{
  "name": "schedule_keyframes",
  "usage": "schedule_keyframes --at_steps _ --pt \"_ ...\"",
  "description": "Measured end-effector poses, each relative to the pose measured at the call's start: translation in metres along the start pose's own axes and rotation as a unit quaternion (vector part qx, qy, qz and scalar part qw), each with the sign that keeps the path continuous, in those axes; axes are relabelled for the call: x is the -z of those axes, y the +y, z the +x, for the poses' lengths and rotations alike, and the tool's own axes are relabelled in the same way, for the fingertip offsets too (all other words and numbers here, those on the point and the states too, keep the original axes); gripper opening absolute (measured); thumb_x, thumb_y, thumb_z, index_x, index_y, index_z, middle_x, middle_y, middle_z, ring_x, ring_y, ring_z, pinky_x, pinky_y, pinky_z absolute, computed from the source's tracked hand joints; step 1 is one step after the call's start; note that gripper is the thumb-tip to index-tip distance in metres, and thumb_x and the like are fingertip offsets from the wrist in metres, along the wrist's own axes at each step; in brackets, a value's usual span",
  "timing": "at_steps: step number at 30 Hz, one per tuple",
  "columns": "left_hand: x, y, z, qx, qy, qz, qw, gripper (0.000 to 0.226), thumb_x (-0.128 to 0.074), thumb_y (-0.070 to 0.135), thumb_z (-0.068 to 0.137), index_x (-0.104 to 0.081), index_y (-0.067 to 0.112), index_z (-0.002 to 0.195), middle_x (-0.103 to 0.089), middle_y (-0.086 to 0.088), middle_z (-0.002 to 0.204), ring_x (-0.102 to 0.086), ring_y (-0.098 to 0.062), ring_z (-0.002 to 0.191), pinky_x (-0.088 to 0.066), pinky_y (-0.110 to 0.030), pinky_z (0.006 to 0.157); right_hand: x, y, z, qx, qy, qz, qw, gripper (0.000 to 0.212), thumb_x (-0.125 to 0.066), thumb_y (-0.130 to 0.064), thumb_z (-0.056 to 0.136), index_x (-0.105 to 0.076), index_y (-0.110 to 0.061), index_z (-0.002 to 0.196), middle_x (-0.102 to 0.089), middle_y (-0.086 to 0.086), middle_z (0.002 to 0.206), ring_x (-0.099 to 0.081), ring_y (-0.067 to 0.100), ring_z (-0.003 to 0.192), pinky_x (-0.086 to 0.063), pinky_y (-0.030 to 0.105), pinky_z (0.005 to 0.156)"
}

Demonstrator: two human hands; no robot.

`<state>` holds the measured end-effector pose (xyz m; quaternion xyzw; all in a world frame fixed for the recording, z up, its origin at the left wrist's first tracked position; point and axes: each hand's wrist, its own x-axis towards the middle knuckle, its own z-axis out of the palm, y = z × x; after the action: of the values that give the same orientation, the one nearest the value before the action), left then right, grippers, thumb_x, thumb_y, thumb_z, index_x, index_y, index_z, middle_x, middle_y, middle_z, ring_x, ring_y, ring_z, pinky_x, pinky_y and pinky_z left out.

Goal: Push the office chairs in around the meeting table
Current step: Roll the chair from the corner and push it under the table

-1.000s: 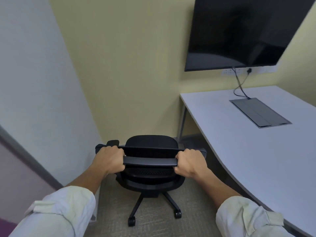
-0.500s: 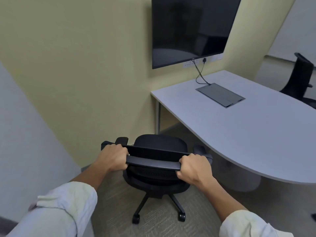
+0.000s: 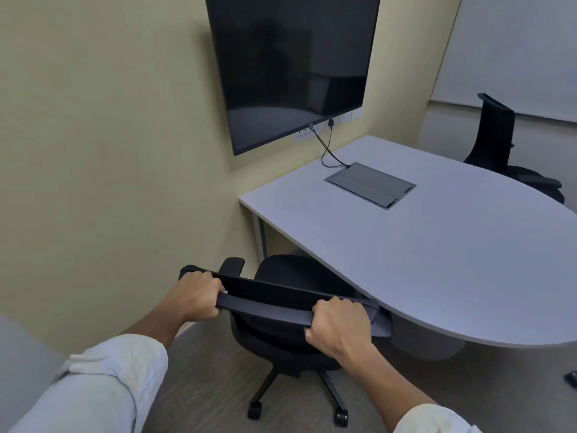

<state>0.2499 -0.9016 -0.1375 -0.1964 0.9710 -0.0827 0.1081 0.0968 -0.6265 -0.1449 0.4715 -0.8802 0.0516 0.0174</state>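
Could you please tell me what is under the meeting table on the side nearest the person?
Part of the black chair's seat sits under the table edge, beside a grey table leg. The tabletop covers everything further in.

The near office chair (image 3: 290, 310) is partly concealed: the meeting table (image 3: 437, 260) covers the front right of its seat and its right armrest, and the left hand (image 3: 196, 296) and right hand (image 3: 340, 328) cover both ends of the backrest top bar. The wall screen (image 3: 293, 64) is cut off by the top edge. The far chair (image 3: 499, 142) is partly hidden behind the table, and the dark object (image 3: 570, 377) at the right edge cannot be identified.
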Motion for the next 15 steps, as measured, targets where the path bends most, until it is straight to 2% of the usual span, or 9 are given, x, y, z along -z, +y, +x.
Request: schedule_keyframes --at_steps 5,10,13,15 --pt "0.004 -0.032 0.062 -0.037 -0.003 0.001 0.999 0.008 -0.048 0.031 0.060 -0.054 0.029 0.065 -0.045 0.009 0.055 -0.063 -0.022 0.068 -0.040 -0.031 0.054 -0.005 -0.005 0.042 -0.039 -0.005 0.013 0.999 0.021 -0.051 -0.038 0.077 -0.047 -0.023 0.062 -0.040 -0.006 0.053 -0.042 0.023 0.049 -0.027 0.034 0.047" --pt "0.010 -0.067 0.126 -0.088 0.002 0.016 0.996 0.006 -0.052 0.028 0.063 -0.055 0.028 0.068 -0.063 0.003 0.067 -0.061 -0.022 0.067 -0.038 -0.031 0.054 -0.010 -0.015 0.088 -0.080 -0.004 0.020 0.997 0.024 -0.052 -0.037 0.080 -0.043 -0.023 0.063 -0.041 -0.005 0.055 -0.041 0.022 0.051 -0.028 0.034 0.049" --pt "0.015 -0.091 0.169 -0.121 0.011 0.021 0.992 0.003 -0.052 0.028 0.063 -0.050 0.030 0.063 -0.051 0.006 0.058 -0.061 -0.023 0.066 -0.037 -0.031 0.054 -0.014 -0.026 0.119 -0.112 0.001 0.023 0.993 0.029 -0.053 -0.037 0.081 -0.038 -0.023 0.060 -0.039 -0.006 0.054 -0.042 0.022 0.052 -0.030 0.034 0.050" --pt "0.018 -0.105 0.196 -0.146 0.013 0.024 0.989 0.015 -0.053 0.027 0.061 -0.039 0.030 0.055 -0.041 0.009 0.052 -0.059 -0.023 0.063 -0.034 -0.032 0.053 -0.016 -0.033 0.140 -0.135 0.001 0.020 0.991 0.030 -0.054 -0.037 0.081 -0.037 -0.023 0.060 -0.040 -0.006 0.055 -0.043 0.022 0.052 -0.032 0.034 0.051"
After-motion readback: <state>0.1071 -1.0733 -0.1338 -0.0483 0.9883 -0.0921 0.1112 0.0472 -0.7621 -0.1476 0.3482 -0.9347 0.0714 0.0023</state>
